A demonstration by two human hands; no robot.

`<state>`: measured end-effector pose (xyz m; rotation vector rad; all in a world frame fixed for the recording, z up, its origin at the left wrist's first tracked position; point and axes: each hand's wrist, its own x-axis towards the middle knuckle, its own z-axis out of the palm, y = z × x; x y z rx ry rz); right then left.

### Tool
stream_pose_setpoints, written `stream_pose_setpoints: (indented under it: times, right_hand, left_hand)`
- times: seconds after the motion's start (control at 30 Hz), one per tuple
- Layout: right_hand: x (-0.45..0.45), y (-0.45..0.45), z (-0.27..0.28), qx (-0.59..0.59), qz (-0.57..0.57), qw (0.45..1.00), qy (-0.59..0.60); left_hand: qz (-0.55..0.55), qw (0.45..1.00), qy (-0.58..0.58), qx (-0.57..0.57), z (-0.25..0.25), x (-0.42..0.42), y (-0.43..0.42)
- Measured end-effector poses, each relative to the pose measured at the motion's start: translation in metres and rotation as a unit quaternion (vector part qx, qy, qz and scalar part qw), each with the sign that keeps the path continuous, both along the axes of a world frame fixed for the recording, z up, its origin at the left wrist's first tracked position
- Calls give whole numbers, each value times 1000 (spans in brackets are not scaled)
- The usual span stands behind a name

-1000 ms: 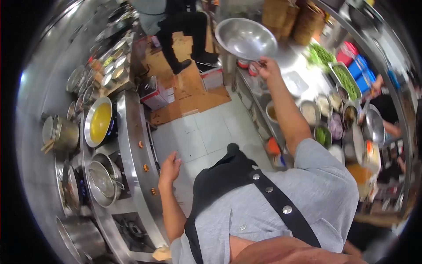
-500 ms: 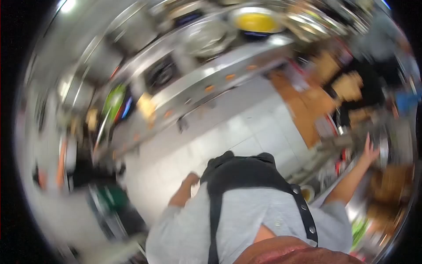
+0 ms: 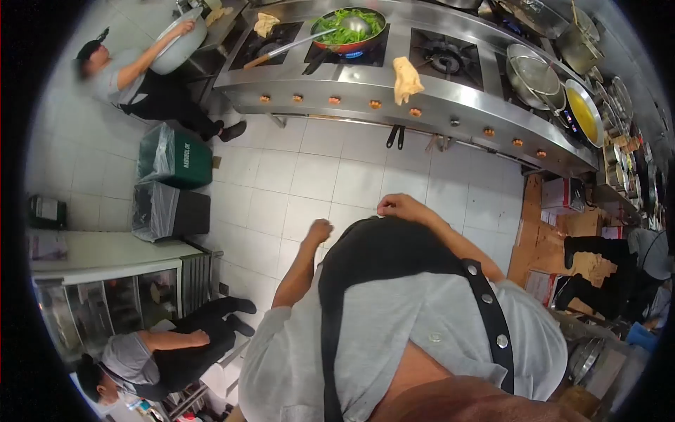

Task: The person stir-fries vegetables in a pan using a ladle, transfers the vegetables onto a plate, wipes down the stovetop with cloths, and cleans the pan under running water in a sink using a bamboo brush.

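Note:
My left hand (image 3: 321, 230) hangs beside the left edge of my black apron (image 3: 380, 253). Its fingers are curled into a loose fist, and nothing shows in it. In front of the apron's upper edge is my right hand (image 3: 402, 209), fingers bent inward, with no object visible in them. Ahead stands the steel stove (image 3: 330, 81). A red-sided pan (image 3: 355, 48) of chopped greens (image 3: 343, 32) sits over a blue flame, with a long-handled ladle (image 3: 295, 48) resting in it. A tan cloth (image 3: 406, 79) drapes over the stove's front edge.
Green (image 3: 186, 156) and dark (image 3: 190, 211) lined bins stand at left. One co-worker (image 3: 126, 77) holds a large basin (image 3: 179, 46); another (image 3: 162, 352) is beside a glass-fronted fridge (image 3: 105, 295). At right, a person (image 3: 612, 260) is near cardboard (image 3: 538, 225). A yellow-filled pan (image 3: 582, 116) sits on the stove.
My view has swung right-to-left and steadied. My right hand, stretched out to the right with fingers spread, has come back in front of my apron and curled.

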<state>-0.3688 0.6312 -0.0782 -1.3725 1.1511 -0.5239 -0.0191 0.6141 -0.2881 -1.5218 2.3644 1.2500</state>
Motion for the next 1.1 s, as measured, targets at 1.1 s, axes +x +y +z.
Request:
stream_pose_setpoints:
  times: [1.1]
  right_hand:
    - [77, -394, 11, 14, -538, 843, -5]
  left_hand:
    - [-208, 946, -84, -235, 305, -1, -597]
